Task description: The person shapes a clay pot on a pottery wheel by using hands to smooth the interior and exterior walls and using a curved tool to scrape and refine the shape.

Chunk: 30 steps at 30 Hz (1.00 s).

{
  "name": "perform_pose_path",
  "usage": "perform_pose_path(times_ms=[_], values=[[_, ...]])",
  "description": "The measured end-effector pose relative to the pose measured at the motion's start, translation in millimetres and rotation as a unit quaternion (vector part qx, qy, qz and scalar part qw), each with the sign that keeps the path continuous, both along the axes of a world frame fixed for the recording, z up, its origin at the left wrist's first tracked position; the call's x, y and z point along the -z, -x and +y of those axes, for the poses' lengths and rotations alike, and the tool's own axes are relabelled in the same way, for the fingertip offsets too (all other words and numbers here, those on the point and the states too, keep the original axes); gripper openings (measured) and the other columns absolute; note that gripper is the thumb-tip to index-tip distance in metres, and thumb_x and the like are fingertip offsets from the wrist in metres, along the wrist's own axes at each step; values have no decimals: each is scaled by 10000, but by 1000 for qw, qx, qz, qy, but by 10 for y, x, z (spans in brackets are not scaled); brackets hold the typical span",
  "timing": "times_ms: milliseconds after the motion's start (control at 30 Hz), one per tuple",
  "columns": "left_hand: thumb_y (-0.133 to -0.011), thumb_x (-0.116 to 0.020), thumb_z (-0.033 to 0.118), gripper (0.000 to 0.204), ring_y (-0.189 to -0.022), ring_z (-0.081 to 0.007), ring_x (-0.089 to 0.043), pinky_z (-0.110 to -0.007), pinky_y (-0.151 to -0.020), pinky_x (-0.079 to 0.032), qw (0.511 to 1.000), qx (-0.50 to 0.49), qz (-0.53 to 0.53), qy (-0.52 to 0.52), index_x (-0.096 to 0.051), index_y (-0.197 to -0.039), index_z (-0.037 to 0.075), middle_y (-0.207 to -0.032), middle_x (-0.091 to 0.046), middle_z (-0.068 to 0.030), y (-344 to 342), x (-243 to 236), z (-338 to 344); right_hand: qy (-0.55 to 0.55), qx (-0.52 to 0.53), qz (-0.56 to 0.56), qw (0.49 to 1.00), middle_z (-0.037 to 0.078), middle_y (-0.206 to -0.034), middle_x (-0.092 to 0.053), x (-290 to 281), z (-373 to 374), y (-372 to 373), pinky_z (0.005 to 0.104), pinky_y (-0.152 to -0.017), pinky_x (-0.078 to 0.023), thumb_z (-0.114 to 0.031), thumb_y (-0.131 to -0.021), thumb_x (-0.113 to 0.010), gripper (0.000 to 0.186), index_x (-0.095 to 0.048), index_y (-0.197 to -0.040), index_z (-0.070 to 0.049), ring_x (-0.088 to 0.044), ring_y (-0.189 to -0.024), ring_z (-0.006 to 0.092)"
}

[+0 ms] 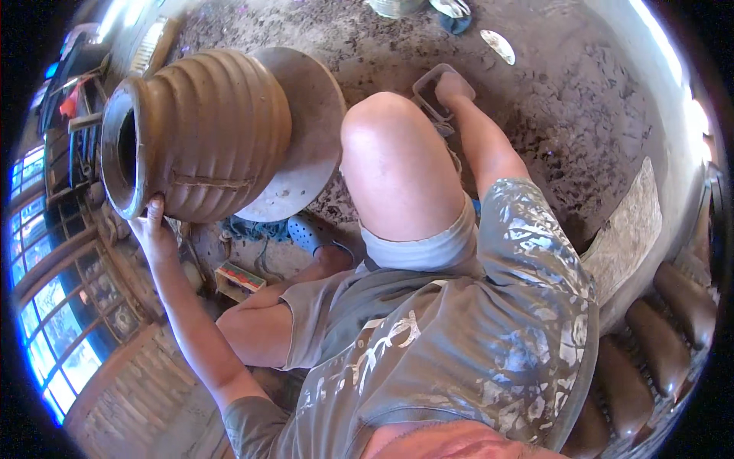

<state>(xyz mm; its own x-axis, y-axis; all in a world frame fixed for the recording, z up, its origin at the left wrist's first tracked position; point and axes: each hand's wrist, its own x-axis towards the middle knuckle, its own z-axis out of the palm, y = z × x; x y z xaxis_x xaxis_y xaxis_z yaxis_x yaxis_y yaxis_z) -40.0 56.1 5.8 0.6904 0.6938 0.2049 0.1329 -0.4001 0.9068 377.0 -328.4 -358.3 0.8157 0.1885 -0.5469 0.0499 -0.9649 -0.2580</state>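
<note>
Head view looking down at a person sitting by a large ribbed brown clay pot [202,130] on a round grey wheel disc [310,138]. Left hand [155,229] is reaching up at the left side of the scene, thumb pressing on the pot's thick rim, fingers going under it and mostly hidden; grip is touching, not wrapping, so open against the rim. Pot is sitting directly above the hand. Pot's long axis is running from the mouth at the left to the base on the disc at the right. Mouth opening [127,149] is showing dark; contents cannot be told. Right hand [453,86] is far off at the far side, past the raised knee [386,145], pressing into a small grey rectangular tub [430,86] on the dirt floor [566,99]; fingers hidden, so open or closed cannot be told, and tub contents are not showing. Left hand is the nearer one to the pot. Blue clog [312,229] and a small box [238,279] are lying below the disc. Dark rounded clay pieces [657,344] are lining the right edge.
</note>
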Motion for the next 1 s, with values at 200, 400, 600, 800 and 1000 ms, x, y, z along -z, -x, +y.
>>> perform_pose_path(times_ms=[200,400,600,800,1000], values=[[-810,-811,232,594,-983,-146,-615,-341,-882,-488,988,-57,141,33,-637,-1318,-22,-1087,-665,-65,55,-140,-163,-74,-137,55,986,128,-1383,-710,-932,150,159,474,-1069,-534,-262,-941,-677,331,-800,-1244,-308,-686,-1246,374],[-746,-951,211,803,-1197,-225,-657,-383,-1104,-484,999,43,-11,-22,-565,-1395,-60,-1293,-700,-142,-309,-146,-198,-87,-220,-72,969,138,-1204,-737,-419,-268,-194,420,-985,-547,-246,-940,-703,327,-744,-1247,-141,-699,-1109,308],[-682,-1005,433,1093,-1345,-307,-583,-437,-1181,-431,998,26,-42,-40,-453,-1488,-59,-1425,-606,-210,-305,100,-50,-323,-64,30,944,116,-1040,-724,-1000,-581,-924,362,-862,-564,-152,-963,-676,299,-690,-1228,-14,-695,-922,211],[-600,-959,665,1458,-1545,-417,-292,-541,-1268,-251,962,-124,-5,-244,-220,-1599,-98,-1640,-315,-302,-316,130,-573,-592,-28,-126,795,104,-1101,-743,-3173,195,403,312,-833,-577,-26,-981,-695,303,-687,-1283,1,-711,-928,179],[-569,-830,872,1649,-1619,-488,-70,-749,-1225,-100,934,-196,89,-284,-61,-1645,-113,-1708,-134,-358,-471,257,-917,-566,-389,-460,563,39,-1119,-712,-3730,1138,1815,378,-957,-546,75,-836,-713,409,-816,-1182,-117,-657,-1057,236]])
